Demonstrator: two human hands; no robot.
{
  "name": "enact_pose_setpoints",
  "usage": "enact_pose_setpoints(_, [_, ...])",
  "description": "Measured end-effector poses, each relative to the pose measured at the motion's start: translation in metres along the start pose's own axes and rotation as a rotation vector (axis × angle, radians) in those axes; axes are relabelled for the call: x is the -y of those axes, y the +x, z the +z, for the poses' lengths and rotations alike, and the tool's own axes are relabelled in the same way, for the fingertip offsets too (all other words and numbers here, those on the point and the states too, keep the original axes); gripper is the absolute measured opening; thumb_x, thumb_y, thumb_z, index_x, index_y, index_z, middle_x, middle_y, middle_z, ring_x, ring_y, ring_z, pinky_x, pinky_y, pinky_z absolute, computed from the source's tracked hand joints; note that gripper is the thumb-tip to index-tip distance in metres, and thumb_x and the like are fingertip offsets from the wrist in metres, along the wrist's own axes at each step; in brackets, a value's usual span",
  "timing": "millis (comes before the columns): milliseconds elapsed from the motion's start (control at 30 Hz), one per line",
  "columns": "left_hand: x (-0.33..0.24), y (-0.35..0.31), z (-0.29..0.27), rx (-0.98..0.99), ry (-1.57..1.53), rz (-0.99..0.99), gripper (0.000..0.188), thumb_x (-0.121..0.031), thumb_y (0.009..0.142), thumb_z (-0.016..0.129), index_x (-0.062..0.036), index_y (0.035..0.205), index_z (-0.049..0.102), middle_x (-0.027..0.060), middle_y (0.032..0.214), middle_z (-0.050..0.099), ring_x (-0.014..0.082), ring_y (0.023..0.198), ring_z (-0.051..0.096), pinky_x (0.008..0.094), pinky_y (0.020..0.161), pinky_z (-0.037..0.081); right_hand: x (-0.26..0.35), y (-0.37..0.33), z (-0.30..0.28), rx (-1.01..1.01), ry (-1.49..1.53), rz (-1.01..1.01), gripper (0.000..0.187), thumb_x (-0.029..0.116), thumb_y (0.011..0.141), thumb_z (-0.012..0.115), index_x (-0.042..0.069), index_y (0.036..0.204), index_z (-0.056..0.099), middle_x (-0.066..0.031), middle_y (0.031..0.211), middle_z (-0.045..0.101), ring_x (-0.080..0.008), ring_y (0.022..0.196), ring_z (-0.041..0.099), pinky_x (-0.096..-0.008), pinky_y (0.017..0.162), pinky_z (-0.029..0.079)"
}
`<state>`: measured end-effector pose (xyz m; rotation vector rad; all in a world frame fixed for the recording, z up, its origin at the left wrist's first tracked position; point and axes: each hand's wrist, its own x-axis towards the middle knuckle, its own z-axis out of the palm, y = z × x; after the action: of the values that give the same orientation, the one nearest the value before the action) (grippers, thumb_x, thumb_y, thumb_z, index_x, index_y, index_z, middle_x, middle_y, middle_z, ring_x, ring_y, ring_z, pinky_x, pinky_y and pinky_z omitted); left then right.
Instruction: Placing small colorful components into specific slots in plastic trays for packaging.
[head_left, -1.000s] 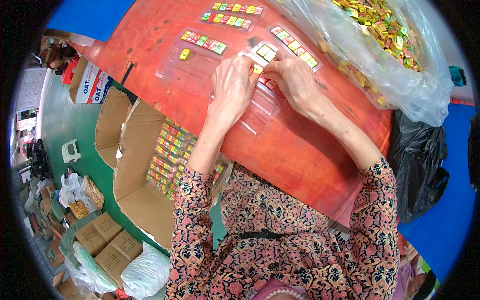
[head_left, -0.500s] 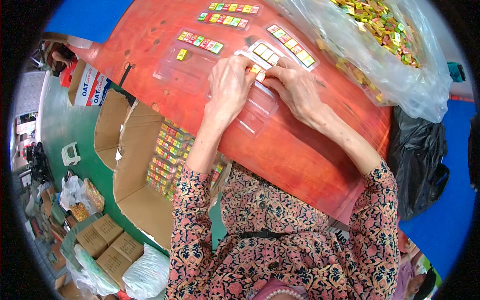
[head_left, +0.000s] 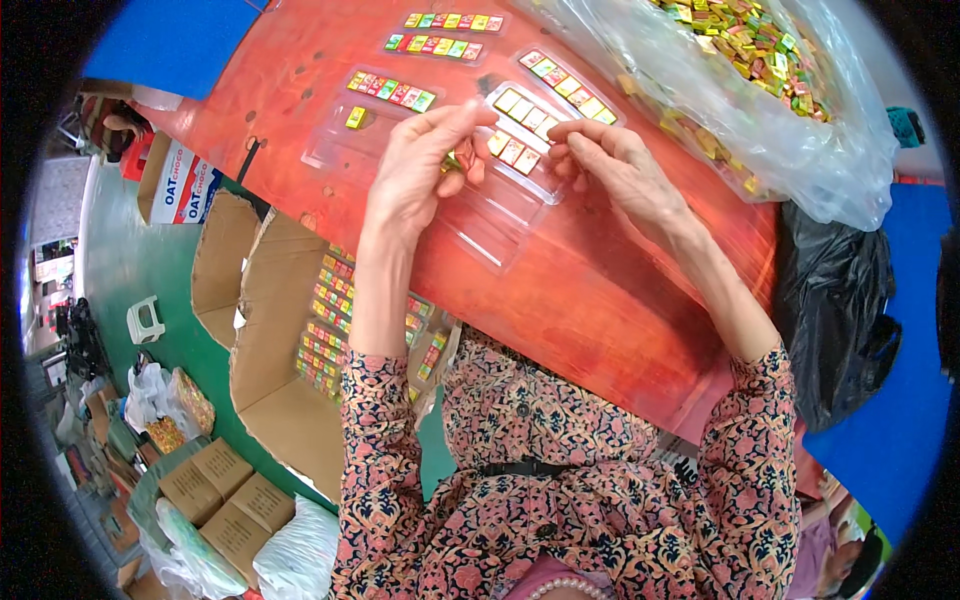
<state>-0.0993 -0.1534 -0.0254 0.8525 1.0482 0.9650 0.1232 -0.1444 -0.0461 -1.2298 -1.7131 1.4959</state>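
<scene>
Just beyond my hands lies a clear plastic tray (head_left: 545,184) holding small rectangular pieces (head_left: 514,151) with yellow, red and white faces, in two short rows. My left hand (head_left: 425,165) is raised at the tray's left side, its fingers curled round several small yellow and red pieces (head_left: 457,160). Held over the tray's right edge, my right hand (head_left: 615,165) has thumb and fingertips pressed together. Whatever sits in that pinch, if anything, is too small to make out. Another clear tray (head_left: 495,240), partly under the first, shows bare compartments nearer me.
Filled strips (head_left: 390,88) lie farther back on the red table (head_left: 600,320), one beside a single yellow piece (head_left: 355,117). A big clear bag (head_left: 820,170) of loose pieces stands at right, above a black bag (head_left: 835,310). Left below is an open carton (head_left: 290,410) with packed trays.
Both hands have drawn apart from the tray, the left moving left and toward me, the right slightly right. The pieces in the tray, previously covered by fingers, now show.
</scene>
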Motion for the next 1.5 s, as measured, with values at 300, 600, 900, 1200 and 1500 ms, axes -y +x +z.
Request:
enact_pose_setpoints(300, [0.011, -0.012, 0.004, 0.194, -0.448, -0.165, 0.056, -0.043, 0.094, 0.036, 0.0065, 0.115, 0.05, 0.0193, 0.096, 0.062, 0.0239, 0.081, 0.064, 0.0233, 0.056, 0.053, 0.007, -0.016, 0.001, 0.044, 0.467, -0.013, 0.022, 0.006, 0.084, 0.058, -0.004, 0.103, 0.058, -0.0082, 0.088, 0.064, -0.0107, 0.082, 0.06, -0.0231, 0.072, 0.048])
enact_pose_setpoints(600, [0.016, -0.02, 0.01, 0.197, -0.599, -0.182, 0.049, -0.032, 0.096, 0.036, 0.01, 0.12, 0.043, 0.0273, 0.11, 0.055, 0.0367, 0.101, 0.057, 0.0375, 0.081, 0.053, 0.012, -0.015, 0.0, -0.074, 0.438, 0.0, 0.024, 0.01, 0.08, 0.066, -0.001, 0.101, 0.062, -0.0058, 0.091, 0.064, -0.0098, 0.079, 0.059, -0.0219, 0.074, 0.048])
enact_pose_setpoints(900, [0.016, -0.019, 0.009, 0.037, -0.546, -0.135, 0.038, -0.018, 0.092, 0.046, 0.0106, 0.117, 0.045, 0.028, 0.111, 0.054, 0.0393, 0.106, 0.053, 0.0401, 0.089, 0.049, -0.004, -0.01, -0.001, -0.158, 0.14, -0.065, 0.018, 0.006, 0.081, 0.063, -0.003, 0.096, 0.062, -0.005, 0.085, 0.064, -0.0089, 0.075, 0.059, -0.021, 0.068, 0.047])
enact_pose_setpoints(1200, [0.02, -0.019, 0.009, 0.142, -0.751, -0.189, 0.041, -0.018, 0.093, 0.042, 0.0111, 0.122, 0.04, 0.0302, 0.12, 0.046, 0.0424, 0.115, 0.045, 0.0456, 0.094, 0.044, 0.004, -0.007, 0.004, -0.08, 0.572, 0.095, 0.018, 0.009, 0.083, 0.059, -0.001, 0.098, 0.062, -0.0039, 0.08, 0.062, -0.0072, 0.073, 0.059, -0.0198, 0.064, 0.046])
enact_pose_setpoints(1500, [0.029, -0.019, 0.003, 0.14, -0.79, -0.204, 0.037, -0.025, 0.094, 0.042, 0.0056, 0.115, 0.047, 0.0234, 0.109, 0.055, 0.0337, 0.101, 0.056, 0.0488, 0.088, 0.048, 0.023, -0.003, 0.025, -0.028, 0.191, -0.17, 0.018, 0.01, 0.082, 0.064, 0.001, 0.098, 0.063, -0.0012, 0.082, 0.06, -0.0042, 0.074, 0.054, -0.018, 0.062, 0.043])
